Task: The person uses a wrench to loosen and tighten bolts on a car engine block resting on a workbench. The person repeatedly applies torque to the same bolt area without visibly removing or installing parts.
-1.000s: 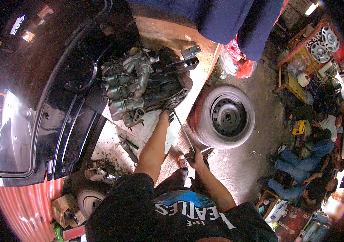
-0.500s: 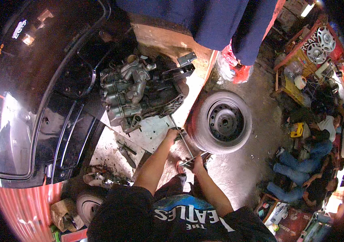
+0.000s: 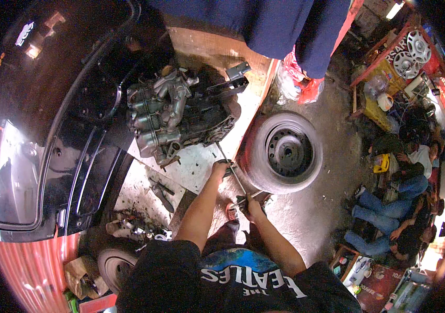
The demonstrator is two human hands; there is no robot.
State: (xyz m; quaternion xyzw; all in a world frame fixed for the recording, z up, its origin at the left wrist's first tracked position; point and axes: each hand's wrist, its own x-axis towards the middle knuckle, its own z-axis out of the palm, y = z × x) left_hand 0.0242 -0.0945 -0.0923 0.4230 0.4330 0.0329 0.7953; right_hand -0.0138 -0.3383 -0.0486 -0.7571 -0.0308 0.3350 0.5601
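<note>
A long metal bar runs from the lower right of a greasy engine back toward me, ending in a cross handle. My left hand is closed around the bar's middle. Nearer my body, my right hand grips the handle end, its fingers partly hidden. The engine rests on white, oil-stained boards, where dark loose tools lie below it. Just right of the bar lies a wheel with tyre.
A dark vehicle panel fills the left. Blue fabric hangs above. On the right, several people in jeans sit beside a cluttered bench. A plastic bag lies beyond the wheel. Loose parts and another wheel lie at lower left.
My left hand has come back along the bar, away from the engine. My right hand stays on the handle end. The whole view has shifted slightly.
</note>
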